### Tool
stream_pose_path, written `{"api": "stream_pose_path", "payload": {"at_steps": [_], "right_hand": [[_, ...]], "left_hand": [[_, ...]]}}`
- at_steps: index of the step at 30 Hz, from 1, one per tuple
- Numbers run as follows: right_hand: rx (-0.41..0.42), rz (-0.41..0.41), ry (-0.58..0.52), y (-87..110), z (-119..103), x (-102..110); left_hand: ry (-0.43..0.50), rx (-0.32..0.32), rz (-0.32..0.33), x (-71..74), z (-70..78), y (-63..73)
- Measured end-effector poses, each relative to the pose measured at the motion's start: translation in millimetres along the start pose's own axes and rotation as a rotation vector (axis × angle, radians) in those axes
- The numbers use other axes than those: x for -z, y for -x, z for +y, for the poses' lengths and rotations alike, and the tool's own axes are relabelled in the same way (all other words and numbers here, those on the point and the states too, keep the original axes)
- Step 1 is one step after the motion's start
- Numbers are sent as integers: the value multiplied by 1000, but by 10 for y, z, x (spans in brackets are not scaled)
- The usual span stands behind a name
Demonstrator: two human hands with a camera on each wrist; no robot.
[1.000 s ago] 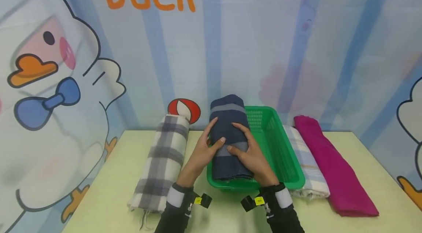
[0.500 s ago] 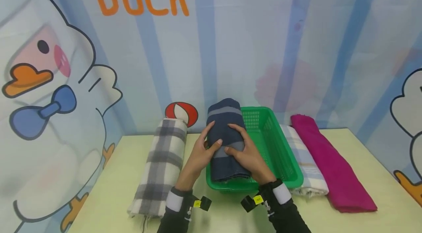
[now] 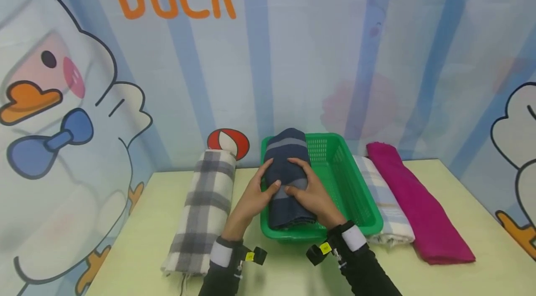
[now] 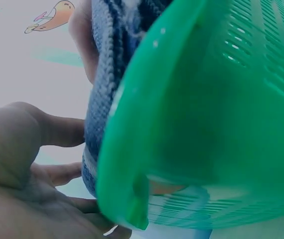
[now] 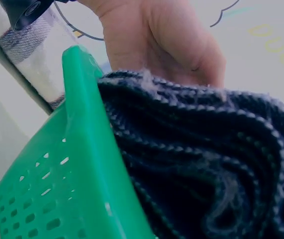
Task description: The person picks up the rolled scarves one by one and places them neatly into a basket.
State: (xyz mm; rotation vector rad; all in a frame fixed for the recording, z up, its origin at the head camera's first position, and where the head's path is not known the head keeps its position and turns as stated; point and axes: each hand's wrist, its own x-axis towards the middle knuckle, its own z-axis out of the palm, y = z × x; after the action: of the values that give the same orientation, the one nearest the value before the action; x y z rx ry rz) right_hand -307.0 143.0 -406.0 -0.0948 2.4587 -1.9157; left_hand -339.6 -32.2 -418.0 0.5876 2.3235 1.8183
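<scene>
A rolled navy scarf with grey-blue stripes (image 3: 286,151) lies lengthwise in the left side of a green plastic basket (image 3: 360,193). My left hand (image 3: 253,196) grips its left side, thumb on top. From the right, my right hand (image 3: 316,196) holds the same roll, its thumb close to the other one. In the left wrist view the fingers reach along the scarf (image 4: 99,114) beside the basket's rim (image 4: 132,114). The right wrist view shows the scarf's layered end (image 5: 207,144) just inside the basket wall (image 5: 89,134).
A grey-and-white checked roll (image 3: 205,212) lies left of the basket on the pale yellow table (image 3: 138,235). To the right lie a light plaid cloth (image 3: 387,207) and a magenta cloth (image 3: 423,207), side by side. A printed backdrop (image 3: 293,54) stands behind the table.
Both hands have lowered the navy scarf slightly, and its far end now sits within the basket's back left corner, whose rim has come into view. The grip looks the same.
</scene>
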Motion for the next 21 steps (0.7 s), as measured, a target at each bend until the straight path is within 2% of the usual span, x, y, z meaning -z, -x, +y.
{"api": "stream_pose_path", "payload": {"at_steps": [12,21], "right_hand": [[-21,-20,15,-87,23,-25],[-15,-35,-5,-122,48,0]], "left_hand": [[-83,57,20,-15,-37,-25],[-115,56,28,-45,-25,-38]]}}
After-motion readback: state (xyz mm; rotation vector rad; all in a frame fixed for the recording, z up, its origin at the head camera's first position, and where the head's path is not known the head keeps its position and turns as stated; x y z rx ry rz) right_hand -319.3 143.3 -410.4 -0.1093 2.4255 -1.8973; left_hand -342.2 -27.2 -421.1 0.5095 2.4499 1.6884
